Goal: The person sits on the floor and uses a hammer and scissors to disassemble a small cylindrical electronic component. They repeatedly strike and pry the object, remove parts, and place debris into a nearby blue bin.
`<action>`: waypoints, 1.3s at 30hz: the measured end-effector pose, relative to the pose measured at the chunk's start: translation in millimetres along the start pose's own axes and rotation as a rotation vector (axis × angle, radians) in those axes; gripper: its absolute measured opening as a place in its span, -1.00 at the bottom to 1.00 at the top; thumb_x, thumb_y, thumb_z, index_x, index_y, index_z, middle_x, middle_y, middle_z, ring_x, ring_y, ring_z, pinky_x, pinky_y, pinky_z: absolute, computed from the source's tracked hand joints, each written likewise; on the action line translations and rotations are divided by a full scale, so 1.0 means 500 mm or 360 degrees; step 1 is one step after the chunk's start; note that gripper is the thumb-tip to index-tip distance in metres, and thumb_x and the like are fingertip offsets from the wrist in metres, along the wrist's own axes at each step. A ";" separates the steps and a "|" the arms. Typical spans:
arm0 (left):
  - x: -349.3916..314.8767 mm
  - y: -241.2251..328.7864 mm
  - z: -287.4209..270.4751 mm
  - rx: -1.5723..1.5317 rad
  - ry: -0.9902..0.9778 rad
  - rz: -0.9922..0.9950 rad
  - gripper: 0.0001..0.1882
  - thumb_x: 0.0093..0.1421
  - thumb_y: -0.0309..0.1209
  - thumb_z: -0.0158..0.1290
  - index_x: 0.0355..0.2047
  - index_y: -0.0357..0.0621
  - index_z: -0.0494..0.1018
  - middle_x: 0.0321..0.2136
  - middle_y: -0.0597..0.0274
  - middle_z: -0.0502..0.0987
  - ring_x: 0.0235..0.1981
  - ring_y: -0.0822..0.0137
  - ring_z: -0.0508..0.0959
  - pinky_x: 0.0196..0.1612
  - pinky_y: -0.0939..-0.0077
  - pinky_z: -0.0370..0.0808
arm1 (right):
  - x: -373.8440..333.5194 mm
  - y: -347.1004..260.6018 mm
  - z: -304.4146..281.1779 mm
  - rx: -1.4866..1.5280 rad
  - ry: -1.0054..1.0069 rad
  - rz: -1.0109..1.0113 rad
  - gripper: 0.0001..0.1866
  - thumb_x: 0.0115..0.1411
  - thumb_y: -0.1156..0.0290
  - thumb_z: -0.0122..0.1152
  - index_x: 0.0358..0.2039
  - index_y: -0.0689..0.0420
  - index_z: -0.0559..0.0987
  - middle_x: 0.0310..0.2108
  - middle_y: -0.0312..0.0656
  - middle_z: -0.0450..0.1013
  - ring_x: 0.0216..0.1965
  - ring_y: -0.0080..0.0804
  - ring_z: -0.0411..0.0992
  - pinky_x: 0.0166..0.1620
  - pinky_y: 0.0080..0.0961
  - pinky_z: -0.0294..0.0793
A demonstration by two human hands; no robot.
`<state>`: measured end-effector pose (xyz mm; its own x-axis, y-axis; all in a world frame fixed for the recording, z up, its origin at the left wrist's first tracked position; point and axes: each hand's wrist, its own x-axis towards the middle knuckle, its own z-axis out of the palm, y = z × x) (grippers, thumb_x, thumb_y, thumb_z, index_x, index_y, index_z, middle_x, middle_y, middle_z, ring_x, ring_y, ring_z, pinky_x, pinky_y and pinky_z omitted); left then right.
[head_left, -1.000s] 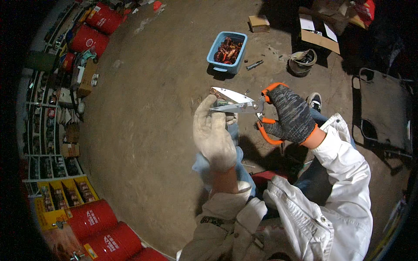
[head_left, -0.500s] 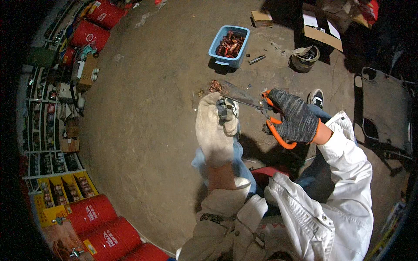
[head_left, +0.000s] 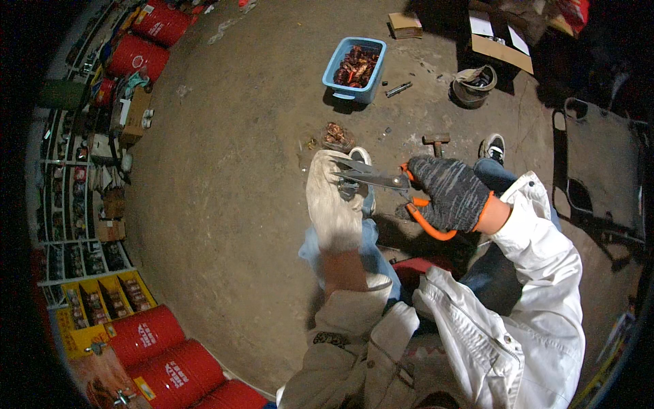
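Watching remotely. The shears [head_left: 381, 179] are lying between the two hands, long axis running nearly left to right, tips pointing left, blades standing slightly apart. The right hand [head_left: 447, 194], in a dark grey glove, is clamping on the orange handles at the shears' right end. The left hand [head_left: 332, 198], in a pale glove, is resting at the tip end, so it is the nearer one to the points; it is curling round a dark piece [head_left: 349, 191] showing just below the blades. I am not managing to tell whether blade and piece are touching. Beyond the tips, a coppery heap [head_left: 336, 134] is lying; beyond the handles, a hammer [head_left: 437, 140]. Farther beyond the shears, a blue basin [head_left: 361, 95] is holding coppery scraps [head_left: 355, 68].
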<state>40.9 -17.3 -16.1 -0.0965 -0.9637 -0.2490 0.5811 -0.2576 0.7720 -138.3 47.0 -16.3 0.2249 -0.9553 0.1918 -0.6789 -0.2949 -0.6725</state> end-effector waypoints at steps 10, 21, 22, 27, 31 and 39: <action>0.009 -0.018 -0.001 0.0032 -0.0084 0.0018 -0.54 0.31 0.07 -0.32 -0.37 -0.04 0.33 -0.52 0.43 0.35 -0.58 0.59 0.28 -0.56 0.71 0.24 | 0.004 -0.011 0.043 -0.0116 0.0164 0.0244 -0.53 -0.03 0.13 0.24 -0.24 0.25 0.46 -0.44 0.11 0.44 -0.38 0.08 0.45 -0.32 -0.20 0.45; 0.038 -0.064 -0.038 0.0071 0.0348 0.0527 -0.65 0.33 -0.11 -0.22 -0.28 -0.14 0.37 -0.43 0.33 0.41 -0.41 0.48 0.40 -0.36 0.62 0.40 | -0.009 -0.041 0.082 0.0154 -0.0267 0.0466 -0.54 -0.01 0.08 0.21 -0.30 0.24 0.46 -0.49 0.10 0.44 -0.42 0.07 0.46 -0.39 -0.18 0.42; 0.036 -0.065 -0.036 0.0134 0.0317 0.0598 -0.65 0.34 -0.12 -0.22 -0.29 -0.14 0.37 -0.43 0.33 0.41 -0.41 0.48 0.40 -0.36 0.63 0.40 | -0.008 -0.039 0.086 0.0243 -0.0249 0.0407 -0.57 0.01 0.09 0.20 -0.34 0.24 0.46 -0.54 0.10 0.43 -0.44 0.07 0.46 -0.40 -0.17 0.41; 0.036 -0.057 -0.028 0.0469 0.0400 0.0654 -0.63 0.33 -0.15 -0.20 -0.36 -0.24 0.33 -0.44 0.23 0.36 -0.42 0.43 0.36 -0.32 0.55 0.40 | -0.014 -0.012 0.097 0.0507 -0.0264 0.0158 -0.68 0.08 0.18 0.13 -0.37 0.22 0.48 -0.52 0.09 0.44 -0.44 0.06 0.46 -0.41 -0.20 0.41; 0.032 -0.048 -0.015 0.0366 0.0524 0.0360 -0.61 0.31 -0.11 -0.17 -0.35 -0.25 0.32 -0.45 0.22 0.36 -0.42 0.42 0.36 -0.33 0.55 0.38 | -0.023 0.021 0.109 0.0351 -0.0194 -0.0481 -0.71 0.06 0.21 0.14 -0.35 0.19 0.49 -0.36 0.07 0.44 -0.38 0.03 0.45 -0.37 -0.29 0.43; 0.035 -0.041 0.001 0.0363 0.0525 0.0254 -0.59 0.27 -0.04 -0.17 -0.41 -0.17 0.36 -0.48 0.29 0.37 -0.44 0.44 0.35 -0.38 0.50 0.34 | -0.037 0.062 0.181 0.1002 -0.0179 -0.0623 -0.44 -0.04 0.04 0.19 -0.16 0.25 0.47 -0.23 0.07 0.43 -0.20 0.07 0.41 -0.14 -0.21 0.40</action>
<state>26.9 -28.7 -35.8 0.2652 -0.9282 -0.2611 0.3705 -0.1519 0.9163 -100.3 57.6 -105.6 0.4609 -0.7650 0.4498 -0.0135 -0.5128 -0.8584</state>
